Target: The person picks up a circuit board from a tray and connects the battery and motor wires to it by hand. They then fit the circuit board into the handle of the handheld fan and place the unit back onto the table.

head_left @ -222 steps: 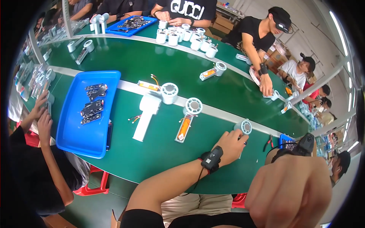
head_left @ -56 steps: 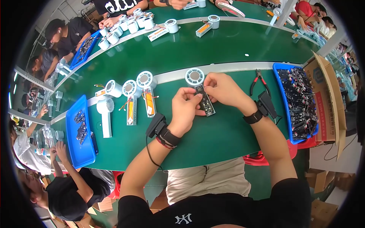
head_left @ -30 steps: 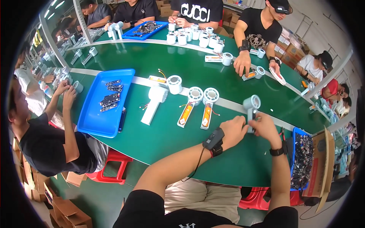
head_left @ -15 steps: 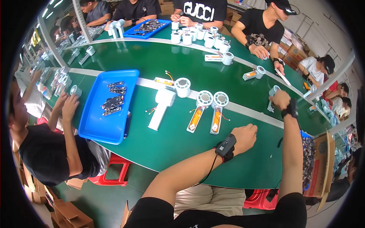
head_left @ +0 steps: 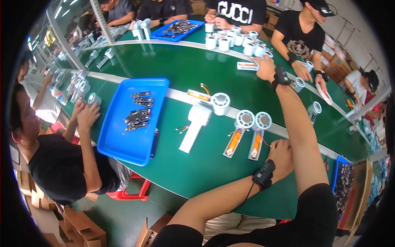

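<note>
My right hand (head_left: 265, 68) reaches across to the far side of the green table, its fingers closed around the head of a handheld fan whose pale handle (head_left: 247, 66) sticks out to the left. My left hand (head_left: 282, 155) rests low over the near worktop, fingers curled down; whatever they hold, if anything, is hidden. Just left of it lies an opened handheld fan (head_left: 263, 120) with an orange battery and a red wire. A second opened fan (head_left: 245, 119) is beside that one. Further left are a white fan body (head_left: 199, 115) and a fan with a round grille (head_left: 220, 103).
A blue tray (head_left: 119, 146) with several dark circuit boards stands at left, near a co-worker's hands (head_left: 86, 115). Several white fans (head_left: 224, 44) cluster at the far side, before other people. A lone fan (head_left: 314, 109) lies right, past the grey rail (head_left: 181, 96). A parts bin (head_left: 341, 181) sits lower right.
My right hand has let go of the fan at right, which stays there, and has moved far and left onto another fan. The whole view has shifted, and my left hand now sits nearer the opened fans.
</note>
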A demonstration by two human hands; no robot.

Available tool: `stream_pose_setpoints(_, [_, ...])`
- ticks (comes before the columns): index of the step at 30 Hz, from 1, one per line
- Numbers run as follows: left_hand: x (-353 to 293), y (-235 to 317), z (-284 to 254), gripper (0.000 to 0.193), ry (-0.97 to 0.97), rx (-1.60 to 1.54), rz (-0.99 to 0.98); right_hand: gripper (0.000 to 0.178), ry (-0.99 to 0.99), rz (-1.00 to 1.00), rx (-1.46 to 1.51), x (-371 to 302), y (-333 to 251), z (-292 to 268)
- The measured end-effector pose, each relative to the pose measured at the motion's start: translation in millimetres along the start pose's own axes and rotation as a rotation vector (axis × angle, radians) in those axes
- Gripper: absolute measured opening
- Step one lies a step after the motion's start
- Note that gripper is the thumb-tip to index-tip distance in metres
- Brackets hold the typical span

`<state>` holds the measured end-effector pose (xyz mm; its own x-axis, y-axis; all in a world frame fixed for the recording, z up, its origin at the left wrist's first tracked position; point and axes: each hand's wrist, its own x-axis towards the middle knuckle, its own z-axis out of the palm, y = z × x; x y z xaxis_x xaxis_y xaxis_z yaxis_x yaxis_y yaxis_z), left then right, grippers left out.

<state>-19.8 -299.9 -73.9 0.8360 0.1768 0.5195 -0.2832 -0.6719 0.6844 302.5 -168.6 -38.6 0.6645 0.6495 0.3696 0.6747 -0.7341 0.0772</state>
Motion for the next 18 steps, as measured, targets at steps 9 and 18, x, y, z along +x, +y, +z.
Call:
stream_pose_setpoints(9, [-1.3,-4.8,-3.2,0.021,0.013,-0.048,0.073,0.043,-0.149,-0.093,0.347,1.5,2.7,-4.2])
stream_pose_setpoints(18, [-9.4,-0.3,6.1,0.012,-0.034,-0.077,0.139,0.034,0.056,-0.486,0.61,-169.6,8.5,-125.9])
